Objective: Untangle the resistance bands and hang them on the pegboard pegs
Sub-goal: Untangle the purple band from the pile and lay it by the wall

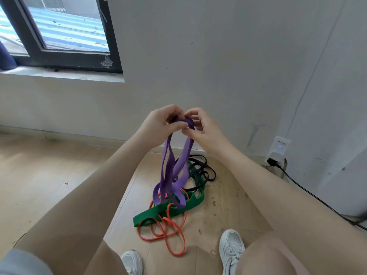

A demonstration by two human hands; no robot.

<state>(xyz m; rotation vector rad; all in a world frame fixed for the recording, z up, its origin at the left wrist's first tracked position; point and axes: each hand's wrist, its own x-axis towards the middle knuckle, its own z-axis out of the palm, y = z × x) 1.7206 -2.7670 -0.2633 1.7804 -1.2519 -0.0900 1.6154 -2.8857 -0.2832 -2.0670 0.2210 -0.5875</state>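
Honestly, I judge this job barely begun. The purple band [174, 171] is the one I have in hand: my left hand [158, 126] and right hand [200, 128] meet at its top fold, fingers and thumbs of both curled in and pinching the doubled strap between them, held up in front of the wall [238, 66]. From that pinch its loops hang down in several strands, and the lowest loops reach the heap on the floor [49, 175], where they lie over the green band [158, 213]; whether purple is free of the others there I cannot tell.

The rest sits in a knot just ahead of my shoes [231, 249]. The wide green band runs across the middle, the thin orange band [168, 235] loops over and under it nearest me, and the black band [200, 171] coils at the far side by the wall. Those three are all left to separate, by my reckoning.

Nothing is hung yet as far as I can see, and no pegboard or pegs appear in view, so every hanging step remains. There is no bin, box or other container here either; the bands lie straight on the floor.

Further out, a window [59, 32] sits up left, and a white plug unit [278, 151] with a black cable [309, 193] is on the right.
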